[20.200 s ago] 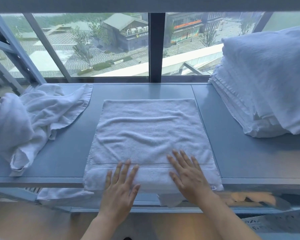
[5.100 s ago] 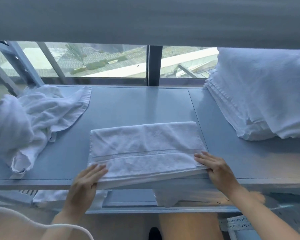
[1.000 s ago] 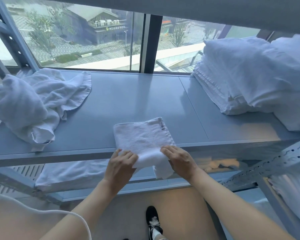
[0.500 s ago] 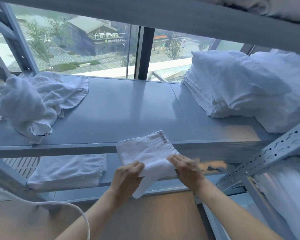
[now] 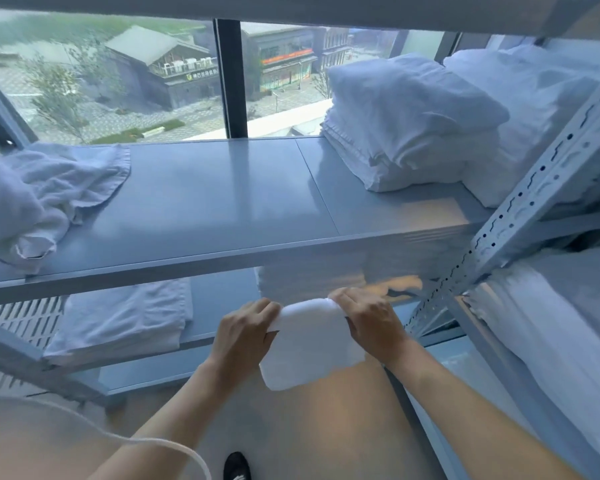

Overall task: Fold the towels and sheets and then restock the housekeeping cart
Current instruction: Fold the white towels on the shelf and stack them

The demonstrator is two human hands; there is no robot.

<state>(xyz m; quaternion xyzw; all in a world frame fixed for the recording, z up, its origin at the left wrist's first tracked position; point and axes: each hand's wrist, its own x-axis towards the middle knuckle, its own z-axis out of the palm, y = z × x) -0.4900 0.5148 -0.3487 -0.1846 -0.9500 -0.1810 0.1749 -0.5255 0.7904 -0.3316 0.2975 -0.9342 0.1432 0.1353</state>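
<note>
Fingers of the left hand (image 5: pixel 244 332) and right hand (image 5: pixel 369 322) curl tight on the top edge of the folded towel (image 5: pixel 309 348). It hangs in the air, just in front of the lower shelf (image 5: pixel 219 306). Keep both sides level so the folds stay neat, then slide it in flat beside the stack (image 5: pixel 312 282).

White terry-cloth folded towel (image 5: pixel 309 344), soft, matt. Grey painted-metal shelf (image 5: pixel 222 199), smooth, slight sheen. Perforated metal upright (image 5: pixel 534 199). Crumpled cloth towels (image 5: pixel 39 199), nubby.
</note>
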